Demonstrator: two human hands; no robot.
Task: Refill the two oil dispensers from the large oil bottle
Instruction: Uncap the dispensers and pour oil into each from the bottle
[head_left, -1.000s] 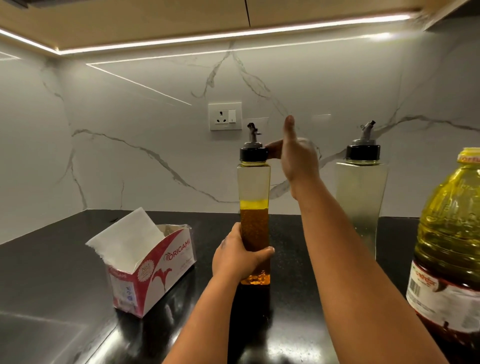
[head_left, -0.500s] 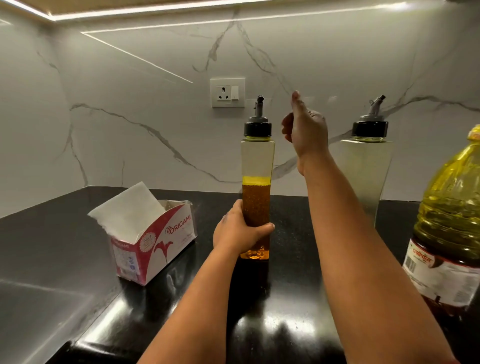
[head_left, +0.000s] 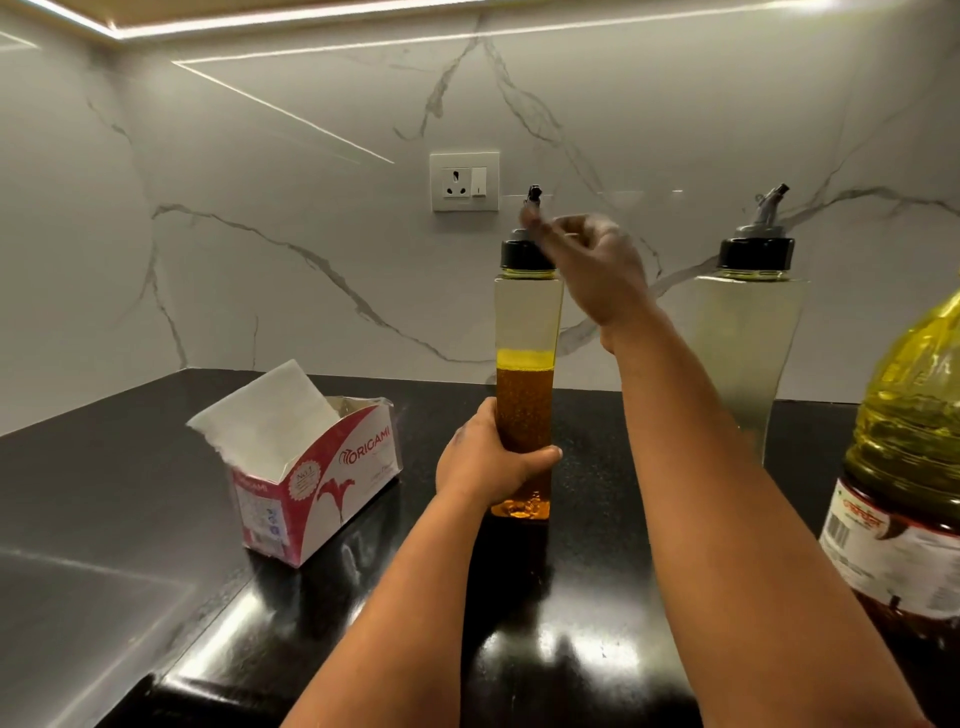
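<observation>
At frame centre the dispenser (head_left: 525, 364) is gripped low by the left hand (head_left: 485, 462); the blurred right hand (head_left: 592, 265) curls at its cap (head_left: 524, 255), hold uncertain. The base should be steadied while unscrewing.

Tissue box (head_left: 317, 478) left of dispenser (head_left: 527, 364); second dispenser (head_left: 748, 338) right; oil bottle (head_left: 914, 467) far right.
</observation>
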